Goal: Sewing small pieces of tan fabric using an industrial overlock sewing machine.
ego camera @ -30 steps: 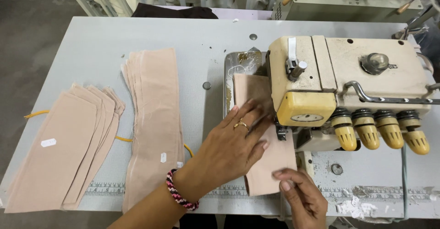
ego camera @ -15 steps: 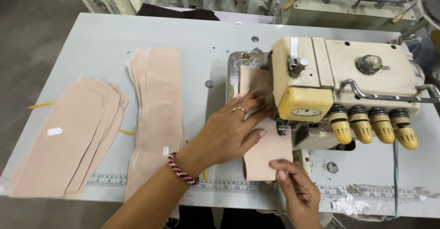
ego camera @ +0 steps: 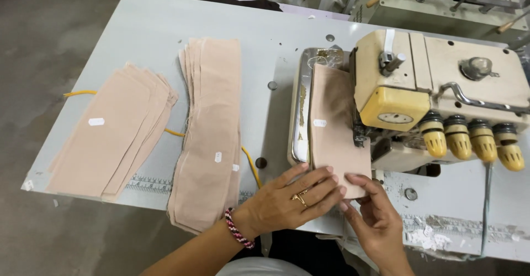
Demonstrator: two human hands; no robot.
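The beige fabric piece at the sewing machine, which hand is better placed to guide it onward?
Probably the left hand: it lies flat on the fabric piece, while the right hand only pinches its near corner.

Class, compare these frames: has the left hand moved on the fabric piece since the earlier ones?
Yes. The left hand has slid back toward the person, away from the sewing machine, to the near end of the fabric piece.

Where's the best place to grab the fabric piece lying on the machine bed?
Probably its near end, from the operator's side. The fabric piece runs lengthwise under the sewing machine, so its far end and right edge are blocked. The near corner overhangs by the left hand and right hand.
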